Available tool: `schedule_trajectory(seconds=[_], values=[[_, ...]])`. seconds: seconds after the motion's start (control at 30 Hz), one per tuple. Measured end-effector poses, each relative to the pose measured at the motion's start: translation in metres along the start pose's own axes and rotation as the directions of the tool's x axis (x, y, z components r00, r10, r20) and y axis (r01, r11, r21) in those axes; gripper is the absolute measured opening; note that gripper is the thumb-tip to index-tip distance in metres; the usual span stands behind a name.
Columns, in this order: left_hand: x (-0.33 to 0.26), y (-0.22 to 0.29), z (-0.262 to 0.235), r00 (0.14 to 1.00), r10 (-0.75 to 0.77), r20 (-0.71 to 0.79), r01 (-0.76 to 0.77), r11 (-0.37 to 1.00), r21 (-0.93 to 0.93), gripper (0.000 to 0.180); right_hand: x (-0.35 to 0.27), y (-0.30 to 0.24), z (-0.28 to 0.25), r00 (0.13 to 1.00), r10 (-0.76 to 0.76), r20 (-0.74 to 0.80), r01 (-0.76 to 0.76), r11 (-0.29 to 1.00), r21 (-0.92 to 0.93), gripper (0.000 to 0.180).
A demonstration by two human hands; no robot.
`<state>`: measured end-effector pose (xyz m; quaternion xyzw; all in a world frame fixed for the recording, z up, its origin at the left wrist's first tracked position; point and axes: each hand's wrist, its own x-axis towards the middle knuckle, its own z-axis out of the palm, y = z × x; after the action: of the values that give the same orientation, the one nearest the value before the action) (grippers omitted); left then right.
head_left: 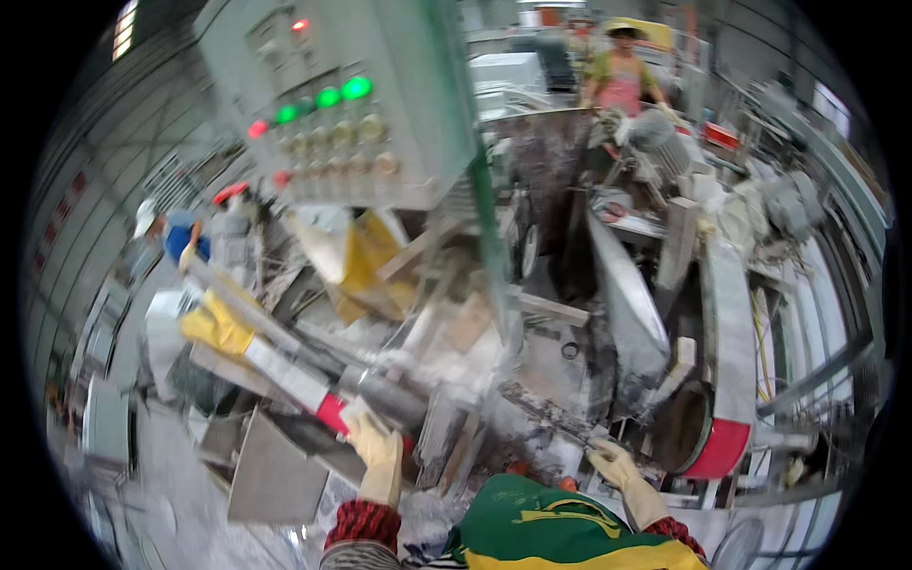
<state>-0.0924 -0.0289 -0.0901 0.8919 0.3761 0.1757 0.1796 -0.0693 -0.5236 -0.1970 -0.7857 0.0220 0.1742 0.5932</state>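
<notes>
Both my hands wear pale, dust-stained gloves. My left hand (373, 445) rests on the red end of a long grey machine bar (313, 380) that slants up to the left. Its fingers look wrapped on the bar. My right hand (613, 463) is closed on the near end of a thin, dusty metal rod (546, 410) that runs up-left across the machine bed. My red-checked sleeves and a green and yellow apron (541, 527) fill the lower edge.
A grey control box (332, 95) with green and red lamps hangs overhead. A round saw guard with a red rim (712, 439) stands right of my right hand. A stone slab (277, 470) lies lower left. One person (622, 71) stands at the back, another (176, 233) at the left.
</notes>
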Motion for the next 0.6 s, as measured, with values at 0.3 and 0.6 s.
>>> schedule_trajectory(seconds=[0.3,0.6], values=[[-0.071,0.154,-0.008,0.636,0.751,0.176,-0.492,0.57,-0.658,0.083,0.033,-0.126,0.076,0.953,0.077,0.293,-0.235,0.799,0.554,0.061],[-0.078,0.207,0.004,0.094,0.98,0.177,-0.663,0.194,-0.723,0.077,0.033,-0.118,0.036,0.898,-0.225,-0.379,0.43,0.636,0.641,0.068]])
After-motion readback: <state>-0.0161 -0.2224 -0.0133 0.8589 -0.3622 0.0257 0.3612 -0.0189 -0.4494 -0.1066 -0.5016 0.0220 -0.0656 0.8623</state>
